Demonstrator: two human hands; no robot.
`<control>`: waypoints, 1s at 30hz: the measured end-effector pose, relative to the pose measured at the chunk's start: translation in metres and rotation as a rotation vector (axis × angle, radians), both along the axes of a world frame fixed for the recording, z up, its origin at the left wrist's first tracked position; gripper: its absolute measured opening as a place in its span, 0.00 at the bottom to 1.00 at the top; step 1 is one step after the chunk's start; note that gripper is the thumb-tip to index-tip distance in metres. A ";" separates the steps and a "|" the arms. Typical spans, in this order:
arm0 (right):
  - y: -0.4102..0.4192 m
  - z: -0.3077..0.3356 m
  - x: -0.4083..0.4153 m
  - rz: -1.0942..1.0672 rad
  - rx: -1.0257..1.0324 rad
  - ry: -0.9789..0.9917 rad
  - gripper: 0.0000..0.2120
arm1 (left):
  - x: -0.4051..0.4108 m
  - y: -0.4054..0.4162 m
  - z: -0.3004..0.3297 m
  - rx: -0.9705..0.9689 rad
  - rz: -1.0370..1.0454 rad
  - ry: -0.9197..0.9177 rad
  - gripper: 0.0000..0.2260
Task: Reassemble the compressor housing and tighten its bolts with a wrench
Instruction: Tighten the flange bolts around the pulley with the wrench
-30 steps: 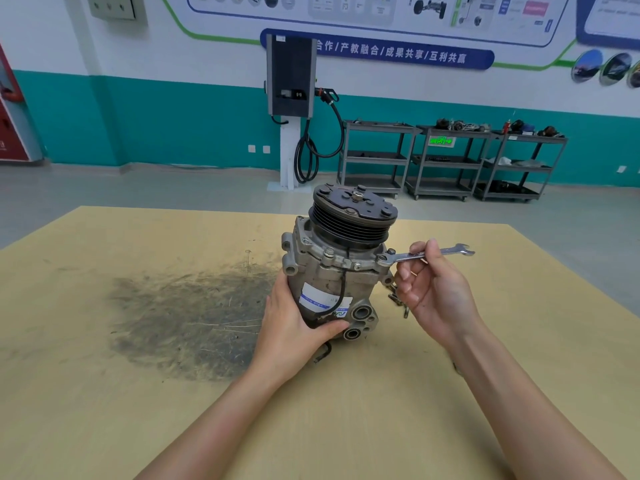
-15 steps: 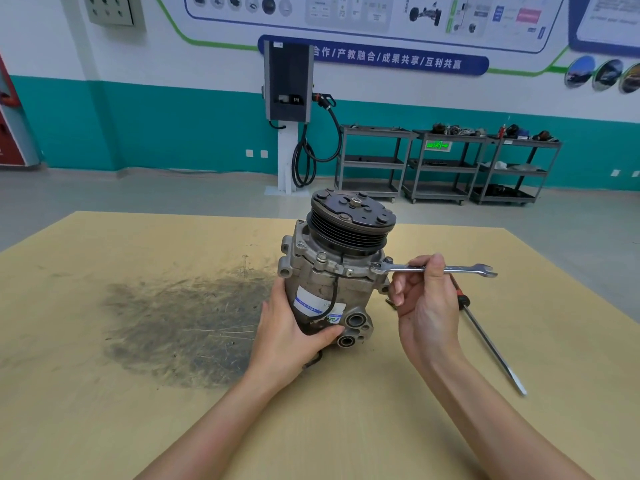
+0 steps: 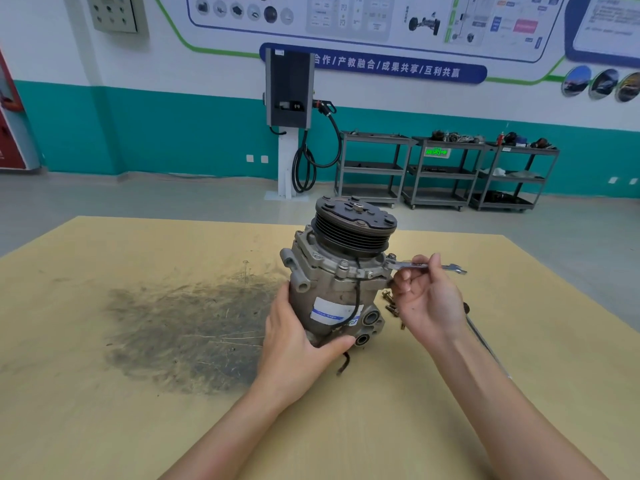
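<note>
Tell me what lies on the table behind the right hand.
Loose bolts lie beside the compressor, just left of the right hand, which holds the wrench. A long screwdriver shows past the wrist. The hand covers whatever lies between them.

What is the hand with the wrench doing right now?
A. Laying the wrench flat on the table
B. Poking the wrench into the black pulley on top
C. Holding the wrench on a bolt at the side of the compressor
C: the right hand grips the wrench, whose far end sits on a bolt at the compressor flange, while the left hand holds the body.
</note>
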State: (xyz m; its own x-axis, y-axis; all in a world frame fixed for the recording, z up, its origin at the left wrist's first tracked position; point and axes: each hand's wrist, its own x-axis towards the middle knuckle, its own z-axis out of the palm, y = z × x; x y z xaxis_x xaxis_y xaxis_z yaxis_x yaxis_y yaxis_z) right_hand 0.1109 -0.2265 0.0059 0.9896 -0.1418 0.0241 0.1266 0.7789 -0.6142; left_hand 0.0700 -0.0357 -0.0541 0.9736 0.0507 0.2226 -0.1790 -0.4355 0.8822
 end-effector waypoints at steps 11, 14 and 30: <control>-0.019 0.010 -0.016 -0.184 -0.220 -0.120 0.20 | 0.023 0.025 0.007 -0.243 -0.156 0.031 0.57; -0.010 0.006 -0.020 -0.175 -0.211 -0.148 0.20 | 0.033 0.034 0.027 -0.330 -0.199 0.016 0.62; 0.013 0.000 0.016 0.095 -0.132 -0.197 0.23 | 0.004 0.015 0.028 -0.495 -0.156 -0.018 0.30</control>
